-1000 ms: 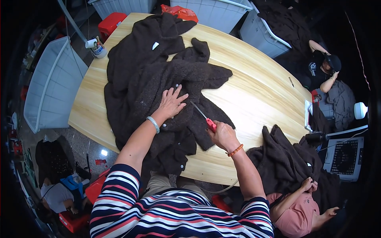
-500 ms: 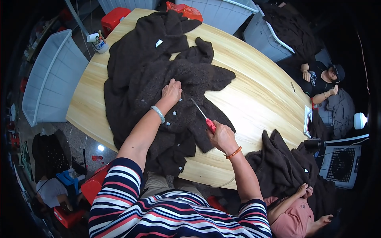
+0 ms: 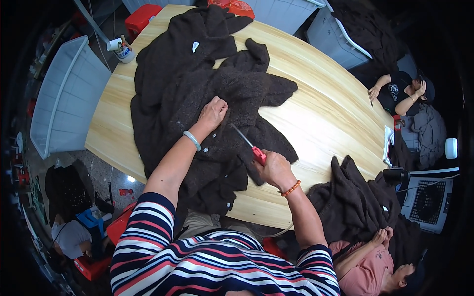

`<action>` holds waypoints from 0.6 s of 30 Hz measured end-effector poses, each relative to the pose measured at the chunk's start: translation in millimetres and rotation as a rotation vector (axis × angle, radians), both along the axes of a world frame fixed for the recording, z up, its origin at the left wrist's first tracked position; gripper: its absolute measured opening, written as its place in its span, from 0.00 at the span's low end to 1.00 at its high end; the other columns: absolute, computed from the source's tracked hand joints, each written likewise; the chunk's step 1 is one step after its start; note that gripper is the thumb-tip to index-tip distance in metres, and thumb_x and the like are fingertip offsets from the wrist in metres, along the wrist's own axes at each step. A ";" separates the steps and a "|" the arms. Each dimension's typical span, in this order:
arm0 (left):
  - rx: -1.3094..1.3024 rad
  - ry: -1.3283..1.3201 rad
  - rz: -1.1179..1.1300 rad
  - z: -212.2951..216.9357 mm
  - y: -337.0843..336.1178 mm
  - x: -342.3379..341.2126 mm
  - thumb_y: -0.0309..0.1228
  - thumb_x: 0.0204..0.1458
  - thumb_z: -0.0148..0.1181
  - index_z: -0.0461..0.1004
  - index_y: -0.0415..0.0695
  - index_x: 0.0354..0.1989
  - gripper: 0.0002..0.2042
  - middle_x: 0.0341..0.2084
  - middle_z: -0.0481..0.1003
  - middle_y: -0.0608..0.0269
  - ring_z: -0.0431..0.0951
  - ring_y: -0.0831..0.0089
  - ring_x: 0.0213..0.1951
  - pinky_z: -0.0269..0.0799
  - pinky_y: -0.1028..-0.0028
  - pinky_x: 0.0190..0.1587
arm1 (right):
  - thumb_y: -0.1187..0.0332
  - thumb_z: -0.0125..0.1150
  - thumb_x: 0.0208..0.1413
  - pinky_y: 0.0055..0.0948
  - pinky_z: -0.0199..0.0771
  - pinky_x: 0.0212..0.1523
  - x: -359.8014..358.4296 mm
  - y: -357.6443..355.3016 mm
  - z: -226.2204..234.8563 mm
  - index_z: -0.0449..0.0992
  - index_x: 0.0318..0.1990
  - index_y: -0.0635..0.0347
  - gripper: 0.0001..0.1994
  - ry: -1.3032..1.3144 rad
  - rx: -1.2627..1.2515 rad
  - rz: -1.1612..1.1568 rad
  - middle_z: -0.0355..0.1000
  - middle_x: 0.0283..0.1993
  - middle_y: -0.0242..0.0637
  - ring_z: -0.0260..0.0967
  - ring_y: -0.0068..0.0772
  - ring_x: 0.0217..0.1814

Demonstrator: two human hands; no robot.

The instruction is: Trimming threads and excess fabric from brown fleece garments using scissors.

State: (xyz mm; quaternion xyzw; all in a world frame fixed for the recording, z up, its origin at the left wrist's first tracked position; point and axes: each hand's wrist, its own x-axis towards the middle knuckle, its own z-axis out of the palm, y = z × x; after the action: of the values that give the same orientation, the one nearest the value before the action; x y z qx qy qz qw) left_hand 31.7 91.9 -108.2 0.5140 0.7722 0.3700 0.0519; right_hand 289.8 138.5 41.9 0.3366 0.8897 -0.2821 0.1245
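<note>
A dark brown fuzzy garment (image 3: 192,89) with small buttons lies spread over the left half of a light wooden table (image 3: 321,118). My left hand (image 3: 213,112) presses flat on its middle, a pale bangle on the wrist. My right hand (image 3: 276,168) grips the red handle of a pair of scissors (image 3: 249,144). The blades point up and left, toward my left hand, just above the fabric. An orange bead bracelet circles my right wrist.
A second dark garment (image 3: 353,202) is heaped at the table's right edge, near a seated person in a pink top (image 3: 370,261). Another person (image 3: 402,93) sits at the far right. White bins (image 3: 64,98) stand left and behind. A fan (image 3: 427,197) sits at right.
My left hand slid up and right over the garment. My right hand with the scissors kept close beside it. The view shifted slightly.
</note>
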 end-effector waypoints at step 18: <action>-0.032 0.011 -0.189 18.5 -50.3 36.0 0.26 0.47 0.59 0.71 0.40 0.31 0.05 0.29 0.72 0.53 0.75 0.54 0.35 0.72 0.62 0.39 | 0.61 0.60 0.52 0.45 0.74 0.36 30.2 -18.4 2.6 0.76 0.39 0.59 0.12 -0.026 0.045 0.028 0.74 0.27 0.52 0.74 0.54 0.32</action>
State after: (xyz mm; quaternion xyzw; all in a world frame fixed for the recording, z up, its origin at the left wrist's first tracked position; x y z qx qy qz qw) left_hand 67.8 41.6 -89.7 0.5858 0.7262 0.3483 0.0905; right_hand 320.0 120.1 44.5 0.3306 0.8988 -0.2558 0.1324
